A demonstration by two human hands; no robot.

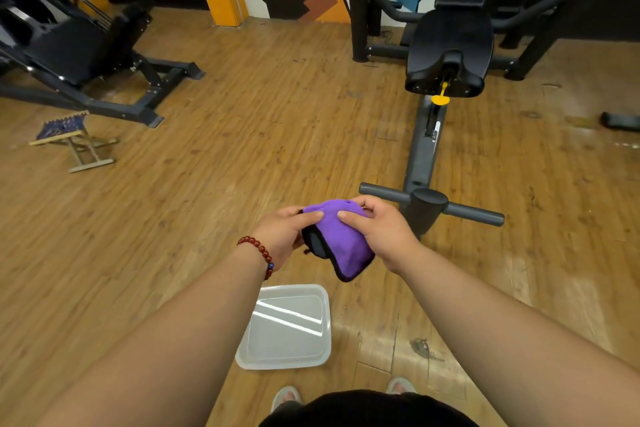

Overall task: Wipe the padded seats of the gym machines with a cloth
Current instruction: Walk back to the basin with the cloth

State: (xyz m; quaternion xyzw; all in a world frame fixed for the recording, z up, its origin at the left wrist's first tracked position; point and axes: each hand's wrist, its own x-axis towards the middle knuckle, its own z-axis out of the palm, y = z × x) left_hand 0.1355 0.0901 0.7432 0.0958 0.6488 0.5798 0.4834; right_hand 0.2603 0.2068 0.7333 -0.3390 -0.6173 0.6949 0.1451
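Note:
A purple cloth [341, 243] with a dark edge is folded between both hands at the centre of the head view, above the floor. My left hand [284, 236], with a red bead bracelet on its wrist, grips the cloth's left side. My right hand [377, 225] grips its upper right part, thumb on top. Ahead at the upper right stands a gym machine with a black padded seat [450, 42] and a yellow adjustment knob [440, 99] below it. A second machine with a black pad [65, 48] stands at the far left.
A white plastic tub [287, 359] sits on the wooden floor just in front of my feet. The machine's grey footbar [474, 213] lies right of my hands. A small folding stool [74, 142] stands at the left. A black object [620, 121] lies at the right edge.

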